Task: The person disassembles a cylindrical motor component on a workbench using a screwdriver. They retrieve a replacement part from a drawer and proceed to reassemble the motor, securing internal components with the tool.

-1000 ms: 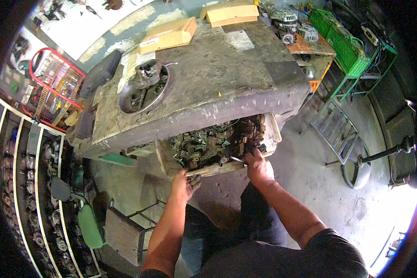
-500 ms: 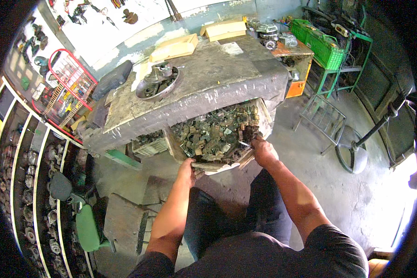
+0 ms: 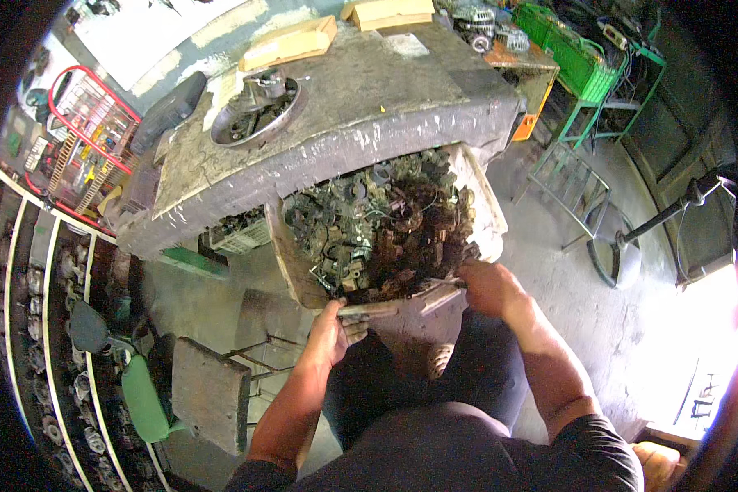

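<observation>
The tray [image 3: 485,211], heaped with metal parts [image 3: 385,230], juts from under the table [image 3: 336,98], front rim toward the person; its rear is hidden, leaving its long axis unclear. The left hand [image 3: 328,334] pinches that rim; the right hand [image 3: 497,289] meets the near right corner, grip unclear. The tabletop overhangs the rear; a stool [image 3: 209,394] stands left.

1. Twelve o'clock from the bin [image 3: 487,217]: the workbench [image 3: 340,148] edge overhangs its back, barring entry there.
2. Above the bin's heaped metal parts [image 3: 402,225]: open air.
3. Seven and four o'clock: left hand [image 3: 328,334] and right hand [image 3: 494,289] occupy its front.
4. Six: the person's legs [image 3: 500,348], close in.
5. Beyond four: open floor [image 3: 578,340].
6. Toward eight: a square stool [image 3: 211,394] obstructs.
</observation>
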Demonstrator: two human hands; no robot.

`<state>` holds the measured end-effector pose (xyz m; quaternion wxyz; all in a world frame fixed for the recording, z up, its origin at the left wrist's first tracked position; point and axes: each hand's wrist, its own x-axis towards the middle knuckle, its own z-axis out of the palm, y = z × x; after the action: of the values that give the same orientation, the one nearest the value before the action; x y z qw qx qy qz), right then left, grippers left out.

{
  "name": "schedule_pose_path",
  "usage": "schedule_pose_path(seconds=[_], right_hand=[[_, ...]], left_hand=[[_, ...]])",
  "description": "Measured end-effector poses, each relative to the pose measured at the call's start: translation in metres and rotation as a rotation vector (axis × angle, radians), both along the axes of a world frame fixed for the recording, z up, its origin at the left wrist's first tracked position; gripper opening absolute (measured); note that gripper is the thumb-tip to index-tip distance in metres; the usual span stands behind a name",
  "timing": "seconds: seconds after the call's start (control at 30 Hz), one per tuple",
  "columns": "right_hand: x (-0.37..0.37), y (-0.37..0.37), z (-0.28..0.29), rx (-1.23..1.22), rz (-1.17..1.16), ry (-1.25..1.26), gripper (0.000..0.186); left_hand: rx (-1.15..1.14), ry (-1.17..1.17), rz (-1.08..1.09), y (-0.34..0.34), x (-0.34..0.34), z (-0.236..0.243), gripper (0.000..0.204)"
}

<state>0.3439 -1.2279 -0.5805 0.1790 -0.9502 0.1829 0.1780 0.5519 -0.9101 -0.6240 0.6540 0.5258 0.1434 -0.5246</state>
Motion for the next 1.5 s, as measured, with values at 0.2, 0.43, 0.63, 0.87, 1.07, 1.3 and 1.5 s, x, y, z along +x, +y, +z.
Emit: schedule_pose_path(seconds=[0.2, 0.43, 0.63, 0.87, 1.07, 1.3, 1.5], right_hand=[[0.012, -0.001, -0.001, 0.045, -0.020, -0.093, 0.041], [0.012, 0.006, 0.000, 0.066, -0.156, -0.177, 0.032], [0.005, 0.010, -0.008, 0.043, -0.222, -0.339, 0.027], [0.018, 0.017, -0.009, -0.057, -0.286, -0.306, 0.024], [0.018, 0.014, -0.007, 0.066, -0.370, -0.177, 0.035], [0.034, 0.016, -0.001, 0.026, -0.346, -0.183, 0.032], [0.026, 0.012, 0.001, 0.004, -0.313, -0.162, 0.031]], left_hand=[[0.006, -0.895, -0.853, 0.004, 0.040, 0.067, 0.036], [0.533, -1.669, -1.081, -0.111, 0.110, 0.030, 0.046], [0.900, -1.596, -1.227, -0.089, 0.139, 0.018, 0.045], [0.688, -1.613, -1.395, -0.112, 0.149, 0.000, 0.056], [0.850, -1.446, -1.425, -0.140, 0.148, 0.004, 0.048], [0.651, -1.540, -1.175, -0.110, 0.127, 0.008, 0.074], [0.511, -1.488, -1.282, -0.106, 0.135, 0.034, 0.060]])
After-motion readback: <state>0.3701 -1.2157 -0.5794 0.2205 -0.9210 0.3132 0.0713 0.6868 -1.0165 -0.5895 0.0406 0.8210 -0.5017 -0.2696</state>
